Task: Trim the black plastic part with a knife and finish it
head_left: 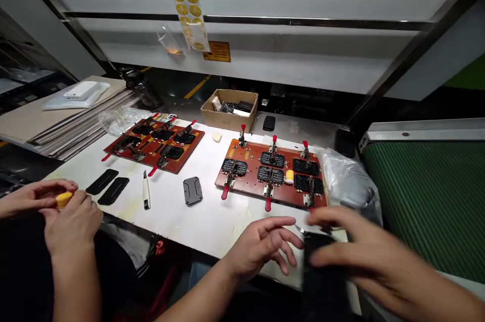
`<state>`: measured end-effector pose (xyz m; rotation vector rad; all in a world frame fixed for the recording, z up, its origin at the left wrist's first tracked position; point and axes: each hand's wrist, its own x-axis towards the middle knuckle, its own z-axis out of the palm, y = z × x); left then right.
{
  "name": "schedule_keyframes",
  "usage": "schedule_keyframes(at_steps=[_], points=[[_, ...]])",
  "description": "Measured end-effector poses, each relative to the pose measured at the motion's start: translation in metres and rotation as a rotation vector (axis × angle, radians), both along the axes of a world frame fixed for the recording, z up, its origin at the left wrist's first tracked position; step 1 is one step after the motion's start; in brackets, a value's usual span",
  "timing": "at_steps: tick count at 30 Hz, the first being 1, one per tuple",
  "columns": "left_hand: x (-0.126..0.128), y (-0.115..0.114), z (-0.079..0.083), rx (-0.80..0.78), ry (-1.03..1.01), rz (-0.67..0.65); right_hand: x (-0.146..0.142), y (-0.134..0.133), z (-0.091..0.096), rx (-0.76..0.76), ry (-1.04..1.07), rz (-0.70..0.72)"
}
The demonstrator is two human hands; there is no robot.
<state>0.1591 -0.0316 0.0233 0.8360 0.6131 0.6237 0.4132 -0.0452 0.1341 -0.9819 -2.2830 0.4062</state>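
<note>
My left hand [265,243] hovers at the near edge of the white table [212,221], fingers spread and slightly curled, holding nothing. My right hand [359,251] is smeared by motion; it lies over a black flat part [326,271] at the table edge, and its grip is unclear. A thin metal tip [301,230] shows between my hands. Just beyond them lies a red-brown fixture board [248,188] with red-handled clamps, several black parts and a small yellow piece [289,176].
A co-worker's hands [64,211] at the left pinch a yellow piece. Nearby lie two black strips [108,186], a white pen-like tool [146,191], a grey part [192,190] and a second fixture board [155,142]. A cardboard box [229,109], plastic bag [348,180] and green conveyor [428,200] surround.
</note>
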Motion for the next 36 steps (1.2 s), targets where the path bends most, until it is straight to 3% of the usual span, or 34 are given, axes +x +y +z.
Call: schedule_keyframes(at_steps=[2,3,6,8,10,13,19,24,28,32,36], points=[[-0.017,0.01,0.01,-0.09,-0.121,-0.049,-0.037,0.01,-0.02,-0.186,-0.004,0.058],[-0.03,0.016,0.014,-0.101,-0.12,0.0,-0.054,0.018,-0.035,-0.261,0.048,0.006],[-0.076,0.037,0.015,-0.038,0.069,0.4,-0.095,0.028,-0.097,-0.381,0.317,-0.362],[-0.105,0.049,0.012,-0.017,0.176,0.632,-0.113,0.018,-0.138,-0.483,0.389,-0.503],[-0.126,0.06,0.007,-0.008,0.221,0.778,-0.125,-0.002,-0.169,-0.561,0.336,-0.482],[-0.141,0.076,0.002,0.029,0.26,0.9,-0.132,-0.028,-0.194,-0.534,0.231,-0.366],[-0.133,0.113,-0.004,0.137,0.401,0.919,-0.135,-0.035,-0.202,-0.38,0.227,-0.307],[-0.126,0.145,-0.005,0.23,0.471,0.902,-0.136,-0.031,-0.203,-0.355,0.261,-0.304],[-0.128,0.186,-0.01,0.311,0.578,0.871,-0.138,-0.031,-0.203,-0.341,0.273,-0.313],[-0.116,0.234,-0.023,0.358,0.695,0.709,-0.14,-0.029,-0.202,-0.328,0.289,-0.326],[-0.091,0.26,-0.037,0.427,0.826,0.484,-0.141,-0.027,-0.2,-0.318,0.277,-0.354]])
